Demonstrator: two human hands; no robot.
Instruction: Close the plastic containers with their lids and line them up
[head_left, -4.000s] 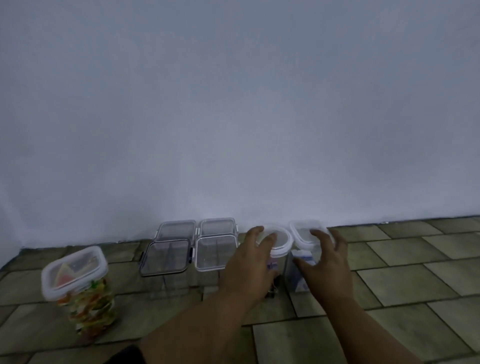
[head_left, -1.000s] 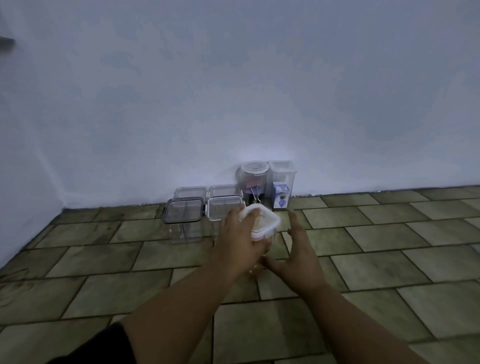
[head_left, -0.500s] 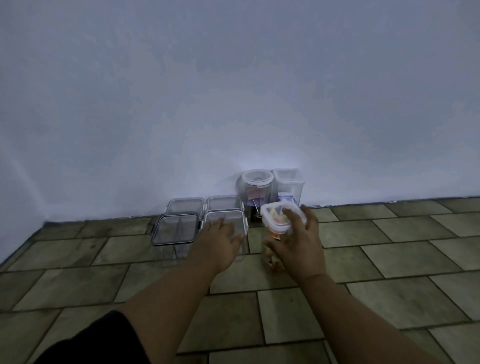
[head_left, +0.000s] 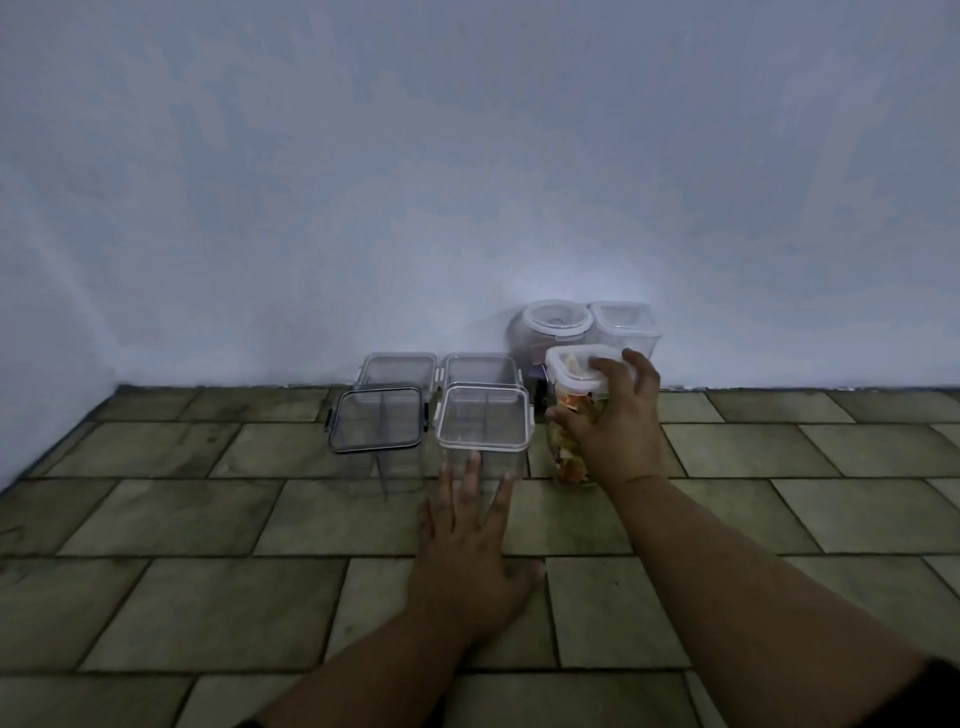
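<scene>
Grips the snack container (head_left: 569, 441) with the right hand (head_left: 621, 421) — fingers (head_left: 605, 366) curled over the white-rimmed lid (head_left: 569, 366), thumb against the left wall. Rests, by the look of it, on the tiled floor (head_left: 208, 519), just right of the white-rimmed clear container (head_left: 483, 426) and in front of the round jar (head_left: 556, 322) and square jar (head_left: 623, 325) at the wall.

Lays the left hand (head_left: 467, 556) flat on the floor, fingers straight and spread, tips at the near foot of the clear container; cannot tell whether touching.

Likely handles light and stiff — thin rigid plastic, smooth enough to slip. Better taken around the walls below the rim than by the lid alone.

Holds orange and yellow pieces, packed nearly to the top; too blurred to name. Appears lidded already. Shows nothing but a divider inside the clear container and the dark-rimmed container (head_left: 376, 421) to its left. Hides the contents of the rear pair (head_left: 397, 369) behind these.
</scene>
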